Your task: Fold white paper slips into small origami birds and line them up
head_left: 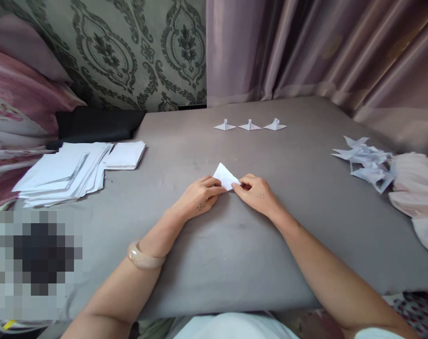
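A small folded piece of white paper (225, 176) is held between both hands just above the grey cloth surface, its pointed corner facing away from me. My left hand (204, 195) pinches its lower left edge, fingers curled. On the lower right corner, my right hand (254, 192) grips with thumb and forefinger. Beyond the hands, three folded paper cranes (250, 125) stand in a row with their wings spread. Parts of the paper's lower edge are hidden by the fingertips.
At left lie a stack of large white paper sheets (63, 172) and a smaller stack of paper squares (125, 155), with a black folded item (97, 125) behind. A pile of folded paper cranes (367, 160) lies at right beside pale bunched cloth (414, 188). Curtains (242, 52) hang at the back.
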Available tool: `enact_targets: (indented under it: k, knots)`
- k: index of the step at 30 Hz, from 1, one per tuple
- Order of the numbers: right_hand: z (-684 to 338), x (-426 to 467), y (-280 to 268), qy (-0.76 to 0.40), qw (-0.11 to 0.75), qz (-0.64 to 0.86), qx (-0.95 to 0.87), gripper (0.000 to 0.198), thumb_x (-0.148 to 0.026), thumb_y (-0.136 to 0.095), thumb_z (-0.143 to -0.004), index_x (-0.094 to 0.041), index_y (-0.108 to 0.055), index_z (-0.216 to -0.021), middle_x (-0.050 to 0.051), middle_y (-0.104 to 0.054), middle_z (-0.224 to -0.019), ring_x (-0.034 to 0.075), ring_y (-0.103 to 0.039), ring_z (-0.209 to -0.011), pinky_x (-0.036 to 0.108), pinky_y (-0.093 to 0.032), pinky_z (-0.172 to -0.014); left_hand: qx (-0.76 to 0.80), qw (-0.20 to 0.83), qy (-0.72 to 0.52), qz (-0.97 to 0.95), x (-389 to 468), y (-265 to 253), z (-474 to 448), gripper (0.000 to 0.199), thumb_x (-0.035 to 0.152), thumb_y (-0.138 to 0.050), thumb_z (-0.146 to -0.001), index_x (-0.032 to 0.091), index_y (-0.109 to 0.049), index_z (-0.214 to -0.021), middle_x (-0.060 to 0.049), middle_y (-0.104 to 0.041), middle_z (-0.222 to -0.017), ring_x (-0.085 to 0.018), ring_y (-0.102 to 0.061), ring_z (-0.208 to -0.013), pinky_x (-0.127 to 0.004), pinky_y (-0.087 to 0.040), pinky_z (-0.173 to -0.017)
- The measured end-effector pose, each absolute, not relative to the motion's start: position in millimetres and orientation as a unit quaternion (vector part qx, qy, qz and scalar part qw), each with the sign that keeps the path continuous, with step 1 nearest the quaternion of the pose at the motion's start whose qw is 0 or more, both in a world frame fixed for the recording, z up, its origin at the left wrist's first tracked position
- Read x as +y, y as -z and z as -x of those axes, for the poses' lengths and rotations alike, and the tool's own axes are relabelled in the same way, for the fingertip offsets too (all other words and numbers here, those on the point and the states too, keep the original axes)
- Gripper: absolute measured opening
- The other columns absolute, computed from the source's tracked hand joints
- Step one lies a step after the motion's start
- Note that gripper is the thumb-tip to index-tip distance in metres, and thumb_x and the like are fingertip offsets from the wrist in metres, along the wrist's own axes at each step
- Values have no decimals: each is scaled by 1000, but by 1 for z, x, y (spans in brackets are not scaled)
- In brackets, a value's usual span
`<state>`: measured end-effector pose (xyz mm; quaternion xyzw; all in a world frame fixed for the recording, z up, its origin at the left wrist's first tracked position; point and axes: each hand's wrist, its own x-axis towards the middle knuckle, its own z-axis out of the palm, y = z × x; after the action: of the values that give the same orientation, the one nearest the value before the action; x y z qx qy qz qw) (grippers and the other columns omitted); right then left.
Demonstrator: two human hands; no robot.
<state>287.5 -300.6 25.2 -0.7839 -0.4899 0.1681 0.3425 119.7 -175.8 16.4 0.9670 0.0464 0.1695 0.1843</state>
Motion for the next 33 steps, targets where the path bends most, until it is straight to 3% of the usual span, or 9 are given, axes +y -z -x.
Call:
enact_targets:
  k: [11,17,25,29,33]
  knots:
    - [-300,-307,-26,-166,309,822,-449,11,-27,-58,-77,-21,-68,-75,4,-66,-83,16,-61,-70,30,-47,-70,36,129,-121,-984,-178,-16,-121,42,15,-35,-94,27,-58,-127,-10,-55,-110,-21,-48,-96,-37,-44,-88]
    - [-310,-306,-18,-198,374,808,-411,21,-23,-53,-78,-20,-69,-92,3,-71,-81,14,-63,-69,27,-47,-70,62,84,-67,-992,-183,-18,-127,49,12,-35,-92,33,-52,-132,-10,-50,-105,-20,-44,-87,-37,-42,-83]
    - [-309,-299,-7,-179,375,803,-427,22,-28,-53,-80,-20,-70,-90,4,-73,-87,16,-64,-76,28,-47,-74,93,12,-32,-995,-194,-23,-138,53,15,-35,-92,39,-44,-138,-10,-46,-96,-22,-43,-82,-36,-41,-76]
    - [-306,-298,-9,-162,356,807,-443,21,-30,-57,-78,-21,-70,-90,4,-72,-86,17,-63,-75,29,-46,-72,58,9,-72,-996,-191,-19,-138,49,15,-37,-91,33,-50,-134,-9,-49,-92,-21,-46,-82,-34,-42,-76]
    - [-303,-297,-13,-158,333,805,-464,23,-35,-64,-73,-22,-70,-90,3,-71,-88,17,-61,-75,30,-44,-69,58,74,-152,-984,-182,-11,-137,34,14,-38,-90,20,-65,-111,-8,-56,-91,-19,-52,-83,-30,-45,-74]
